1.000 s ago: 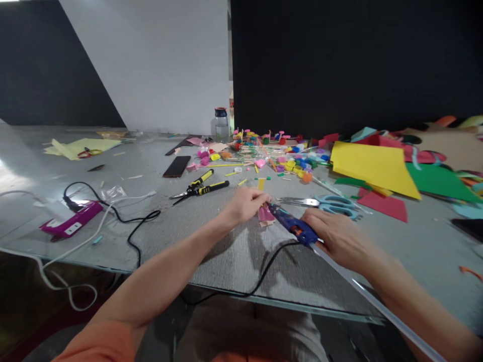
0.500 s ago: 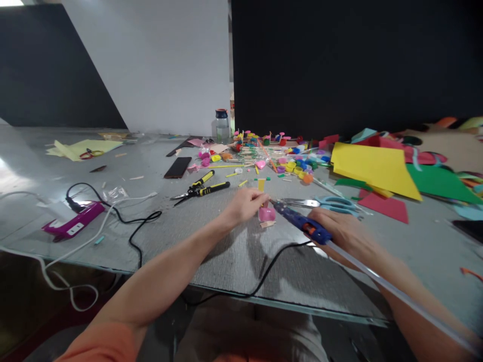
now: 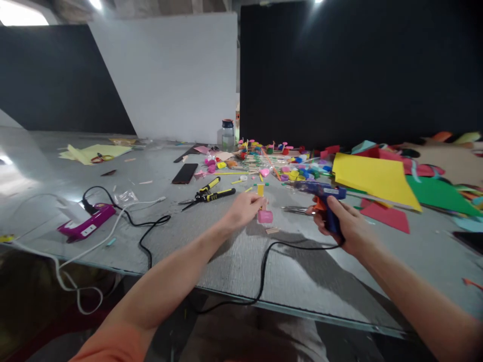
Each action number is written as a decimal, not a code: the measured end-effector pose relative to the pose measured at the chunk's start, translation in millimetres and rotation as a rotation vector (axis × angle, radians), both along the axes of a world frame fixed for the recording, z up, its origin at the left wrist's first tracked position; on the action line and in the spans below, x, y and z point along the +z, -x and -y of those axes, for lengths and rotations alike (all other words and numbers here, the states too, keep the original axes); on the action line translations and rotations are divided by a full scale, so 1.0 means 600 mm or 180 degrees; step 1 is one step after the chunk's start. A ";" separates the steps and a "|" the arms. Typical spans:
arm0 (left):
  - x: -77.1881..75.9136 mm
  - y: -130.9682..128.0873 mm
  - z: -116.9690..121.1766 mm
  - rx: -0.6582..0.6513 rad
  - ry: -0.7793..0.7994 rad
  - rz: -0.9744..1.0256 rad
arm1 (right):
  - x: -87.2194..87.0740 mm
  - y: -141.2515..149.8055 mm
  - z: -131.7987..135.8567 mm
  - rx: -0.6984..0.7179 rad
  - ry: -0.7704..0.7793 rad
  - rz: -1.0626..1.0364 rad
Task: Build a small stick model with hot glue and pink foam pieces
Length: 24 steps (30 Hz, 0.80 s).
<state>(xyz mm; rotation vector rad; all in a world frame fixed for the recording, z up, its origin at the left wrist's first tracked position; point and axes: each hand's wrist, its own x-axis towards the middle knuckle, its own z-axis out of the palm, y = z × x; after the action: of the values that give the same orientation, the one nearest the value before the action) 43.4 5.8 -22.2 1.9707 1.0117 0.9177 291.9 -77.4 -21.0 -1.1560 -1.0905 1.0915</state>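
Inside the surface's front edge, the left hand pinches a pink-and-yellow piece while the right hand grips a glue gun apart from it.

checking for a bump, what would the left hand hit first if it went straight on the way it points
Probably the tip of the glue gun in the right hand; if the left hand passed below it, the yellow caps. Heights are hard to judge.
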 end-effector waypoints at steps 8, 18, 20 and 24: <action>0.015 0.015 0.006 0.0060 -0.0636 -0.0271 | 0.009 0.048 -0.131 0.0086 0.1223 -0.0080; -0.002 0.037 -0.002 0.0026 -0.0650 -0.0579 | 0.006 0.111 -0.203 0.0302 0.1192 0.1705; -0.002 0.040 -0.001 0.0043 -0.0636 -0.0598 | 0.017 0.097 -0.194 0.0260 0.0898 0.2303; 0.003 0.043 0.007 0.0102 -0.0624 -0.0621 | 0.033 0.073 -0.138 0.0315 -0.0071 0.3325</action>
<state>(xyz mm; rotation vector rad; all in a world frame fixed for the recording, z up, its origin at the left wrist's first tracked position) 17.8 1.4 -20.5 2.2488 1.0996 0.8832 247.8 5.5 -1.4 -1.7200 -1.9511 0.4882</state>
